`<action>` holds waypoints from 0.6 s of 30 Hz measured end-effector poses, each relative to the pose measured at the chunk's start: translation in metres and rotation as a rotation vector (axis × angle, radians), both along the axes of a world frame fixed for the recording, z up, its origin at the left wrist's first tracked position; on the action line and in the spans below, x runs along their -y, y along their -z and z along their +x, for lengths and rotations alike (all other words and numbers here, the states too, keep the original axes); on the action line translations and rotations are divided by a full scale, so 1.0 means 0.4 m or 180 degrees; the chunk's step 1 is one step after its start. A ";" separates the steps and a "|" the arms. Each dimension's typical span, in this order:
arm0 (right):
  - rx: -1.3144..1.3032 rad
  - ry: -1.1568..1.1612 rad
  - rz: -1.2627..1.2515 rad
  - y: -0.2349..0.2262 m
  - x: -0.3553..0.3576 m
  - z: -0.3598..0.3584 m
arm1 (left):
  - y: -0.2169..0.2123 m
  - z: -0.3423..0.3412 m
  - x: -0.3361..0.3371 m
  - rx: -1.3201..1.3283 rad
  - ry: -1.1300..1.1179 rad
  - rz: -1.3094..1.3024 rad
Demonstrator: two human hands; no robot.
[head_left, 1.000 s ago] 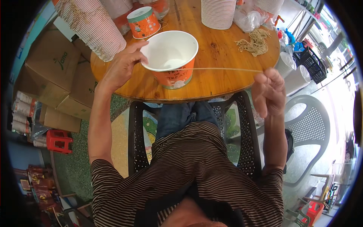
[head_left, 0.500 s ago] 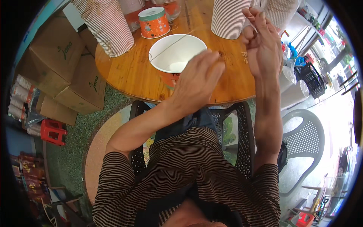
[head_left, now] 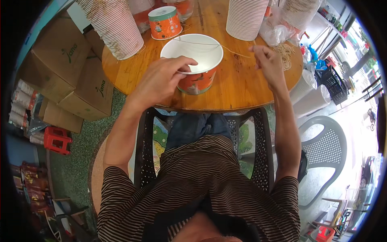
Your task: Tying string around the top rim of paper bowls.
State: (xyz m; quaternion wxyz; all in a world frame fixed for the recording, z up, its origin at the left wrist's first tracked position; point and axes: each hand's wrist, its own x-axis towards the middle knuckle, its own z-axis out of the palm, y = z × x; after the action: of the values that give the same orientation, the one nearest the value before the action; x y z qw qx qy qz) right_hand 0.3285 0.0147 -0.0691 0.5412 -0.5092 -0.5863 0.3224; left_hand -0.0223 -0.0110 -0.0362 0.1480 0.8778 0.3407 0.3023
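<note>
A large white-lined paper tub [head_left: 195, 82] with an orange printed outside stands upright near the table's front edge. My left hand [head_left: 157, 82] grips its near left rim, fingers over the inside and thumb outside. A thin tan string [head_left: 229, 51] stretches across the tub's opening and over the table toward my right hand [head_left: 268, 66]. That hand hovers right of the tub with its fingers curled closed. Whether the string's end is between those fingers cannot be made out. Beyond my right hand lies a small heap of tan strings [head_left: 285, 55].
An upturned orange tub [head_left: 165, 26] sits behind. Tall stacks of white tubs rise at left [head_left: 115, 34] and back right [head_left: 246, 20], the left one hung with strings. A clear plastic bag [head_left: 278, 32] lies beside the right stack. Cardboard boxes [head_left: 86, 86] stand left of the wooden table [head_left: 133, 78].
My left hand has moved left from over the tub to its rim. My right hand has come down and nearer, uncovering the string heap. The tub has shifted slightly right, and the string lies differently.
</note>
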 end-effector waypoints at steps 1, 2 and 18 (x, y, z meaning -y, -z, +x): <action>0.0273 -0.0016 0.0153 0.009 0.028 -0.022 | 0.000 -0.009 -0.007 -0.0001 0.0033 -0.0200; 0.0545 -0.0032 0.0304 0.016 0.058 -0.046 | -0.002 -0.012 -0.009 -0.0138 -0.0013 -0.0151; 0.1095 -0.0472 0.0454 0.028 0.203 -0.234 | 0.012 0.095 0.018 0.0239 -0.0150 0.0150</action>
State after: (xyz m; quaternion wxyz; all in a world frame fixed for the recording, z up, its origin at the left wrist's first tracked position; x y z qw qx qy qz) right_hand 0.2349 -0.0664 -0.0803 0.4425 -0.4727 -0.7274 0.2273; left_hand 0.0159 -0.0183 -0.0408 0.1328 0.8609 0.3482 0.3463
